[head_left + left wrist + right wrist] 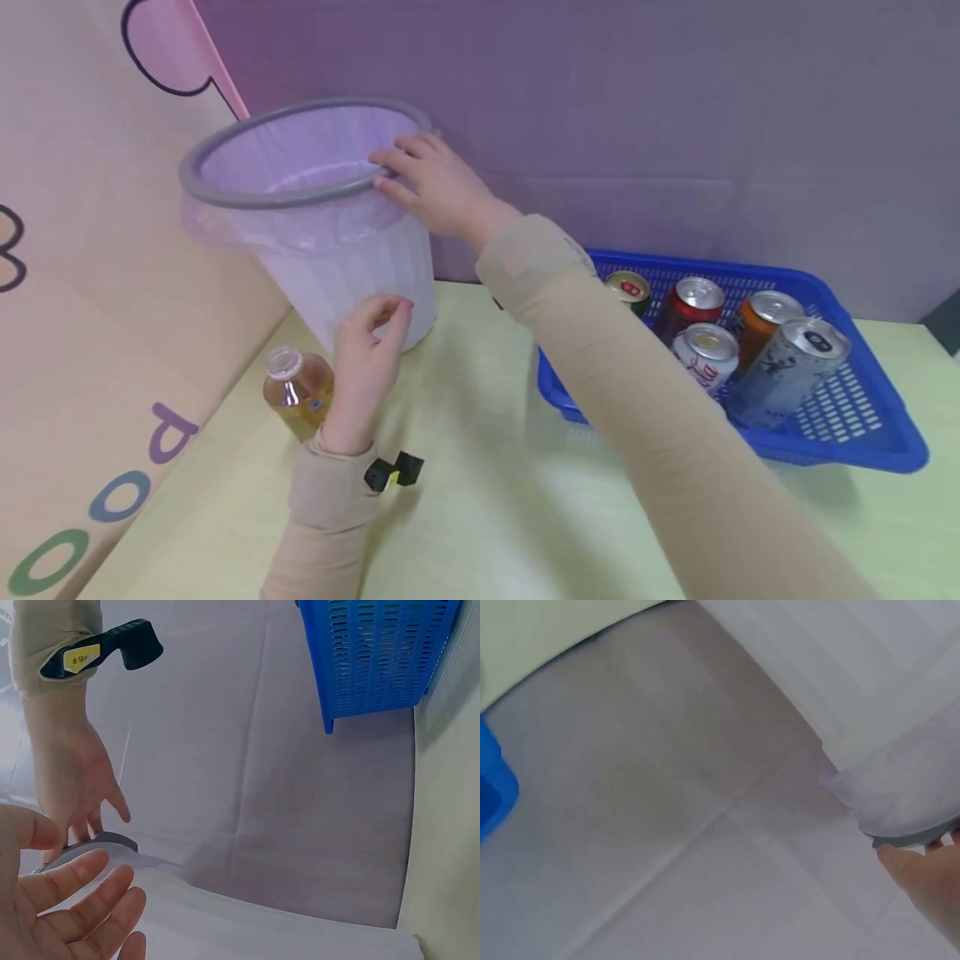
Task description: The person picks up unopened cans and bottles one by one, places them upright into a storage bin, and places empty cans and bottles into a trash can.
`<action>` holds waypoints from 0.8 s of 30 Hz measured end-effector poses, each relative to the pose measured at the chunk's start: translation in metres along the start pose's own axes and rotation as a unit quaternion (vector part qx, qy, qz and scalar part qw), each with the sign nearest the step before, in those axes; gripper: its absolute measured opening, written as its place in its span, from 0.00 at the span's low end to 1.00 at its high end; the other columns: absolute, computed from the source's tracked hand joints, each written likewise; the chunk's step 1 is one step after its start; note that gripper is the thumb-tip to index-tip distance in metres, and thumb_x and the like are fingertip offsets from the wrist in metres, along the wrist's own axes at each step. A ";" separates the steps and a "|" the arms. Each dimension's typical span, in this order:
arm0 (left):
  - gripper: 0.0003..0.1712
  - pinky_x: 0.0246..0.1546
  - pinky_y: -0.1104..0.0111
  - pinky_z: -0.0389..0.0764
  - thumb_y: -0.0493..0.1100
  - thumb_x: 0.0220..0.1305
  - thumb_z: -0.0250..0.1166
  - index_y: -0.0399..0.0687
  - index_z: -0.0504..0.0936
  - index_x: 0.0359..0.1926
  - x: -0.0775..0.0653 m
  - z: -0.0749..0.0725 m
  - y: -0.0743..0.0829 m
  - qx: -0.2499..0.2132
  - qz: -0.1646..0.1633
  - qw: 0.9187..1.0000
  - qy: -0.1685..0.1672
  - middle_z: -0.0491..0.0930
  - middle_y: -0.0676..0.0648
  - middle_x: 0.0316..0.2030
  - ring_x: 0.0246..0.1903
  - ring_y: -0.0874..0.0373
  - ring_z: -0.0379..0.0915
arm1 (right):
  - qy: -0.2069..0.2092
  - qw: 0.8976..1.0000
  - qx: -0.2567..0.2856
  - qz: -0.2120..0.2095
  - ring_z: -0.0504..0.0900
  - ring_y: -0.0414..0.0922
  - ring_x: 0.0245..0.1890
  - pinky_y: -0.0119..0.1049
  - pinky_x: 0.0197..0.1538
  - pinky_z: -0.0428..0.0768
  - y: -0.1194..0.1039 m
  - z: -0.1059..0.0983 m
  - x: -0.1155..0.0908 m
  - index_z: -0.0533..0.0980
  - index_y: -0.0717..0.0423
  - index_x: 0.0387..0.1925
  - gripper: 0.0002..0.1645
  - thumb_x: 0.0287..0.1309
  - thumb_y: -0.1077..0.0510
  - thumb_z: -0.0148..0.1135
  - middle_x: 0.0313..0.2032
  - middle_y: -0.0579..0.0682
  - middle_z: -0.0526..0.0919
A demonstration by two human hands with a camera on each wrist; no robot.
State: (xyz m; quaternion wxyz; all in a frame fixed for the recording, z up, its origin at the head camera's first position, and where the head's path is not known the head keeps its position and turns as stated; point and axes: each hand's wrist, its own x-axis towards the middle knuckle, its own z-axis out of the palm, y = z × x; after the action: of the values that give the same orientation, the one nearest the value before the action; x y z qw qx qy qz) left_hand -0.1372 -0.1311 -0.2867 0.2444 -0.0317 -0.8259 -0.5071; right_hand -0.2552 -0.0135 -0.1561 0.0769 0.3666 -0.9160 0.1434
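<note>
My right hand (446,185) is at the right side of the grey rim (292,198) of a white waste bin (341,279). Its fingers reach over the rim, while the thumb stays outside and looks apart from it in the left wrist view. I see nothing held in it. Lower down, in front of the bin, my left hand (369,350) is raised with loosely bent fingers and holds nothing. Just left of that hand stands a bottle of amber drink (300,393), partly hidden by the wrist. A thin translucent liner (322,229) hangs over the bin's edge.
A blue plastic basket (892,417) on the right holds several drink cans, among them a white cola can (707,354) and a leaning grey can (791,367). My right forearm crosses its left part. A grey cloth wall (675,125) stands behind the pale green table (480,492).
</note>
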 end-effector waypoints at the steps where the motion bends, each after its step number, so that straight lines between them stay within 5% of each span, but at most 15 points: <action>1: 0.13 0.55 0.57 0.72 0.39 0.67 0.55 0.34 0.80 0.43 0.000 -0.001 0.000 0.001 -0.004 1.000 -0.001 0.81 0.37 0.45 0.47 0.47 0.76 | 0.001 1.000 0.007 0.006 0.46 0.48 0.74 0.41 0.74 0.40 -0.001 0.001 0.000 0.59 0.42 0.69 0.29 0.71 0.42 0.39 0.72 0.51 0.54; 14: 0.13 0.57 0.54 0.68 0.42 0.68 0.55 0.37 0.80 0.44 -0.018 -0.043 0.009 0.071 -0.010 0.997 -0.015 0.80 0.39 0.47 0.51 0.47 0.73 | -0.022 0.998 0.042 0.047 0.36 0.44 0.75 0.38 0.74 0.42 -0.036 0.014 0.013 0.57 0.35 0.69 0.31 0.68 0.34 0.36 0.74 0.44 0.47; 19: 0.12 0.56 0.58 0.66 0.39 0.67 0.56 0.35 0.80 0.44 -0.021 -0.059 0.018 0.091 0.057 0.994 -0.016 0.81 0.37 0.45 0.50 0.48 0.74 | -0.020 0.998 0.042 0.051 0.35 0.44 0.75 0.39 0.74 0.43 -0.038 0.014 0.014 0.57 0.35 0.69 0.31 0.68 0.35 0.36 0.74 0.44 0.47; 24: 0.09 0.53 0.77 0.65 0.35 0.64 0.58 0.34 0.80 0.42 -0.022 -0.073 0.022 0.123 0.127 0.984 -0.003 0.82 0.38 0.42 0.47 0.50 0.75 | -0.021 0.998 0.035 0.051 0.36 0.45 0.75 0.38 0.74 0.43 -0.039 0.014 0.015 0.57 0.35 0.69 0.31 0.69 0.35 0.36 0.74 0.44 0.48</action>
State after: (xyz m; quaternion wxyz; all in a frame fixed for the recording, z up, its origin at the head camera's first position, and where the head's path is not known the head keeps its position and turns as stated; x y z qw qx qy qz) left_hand -0.0837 -0.1781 -0.2514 0.3062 -0.1075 -0.8720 -0.3664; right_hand -0.2398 -0.0549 -0.1575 0.0373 0.3251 -0.9293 0.1710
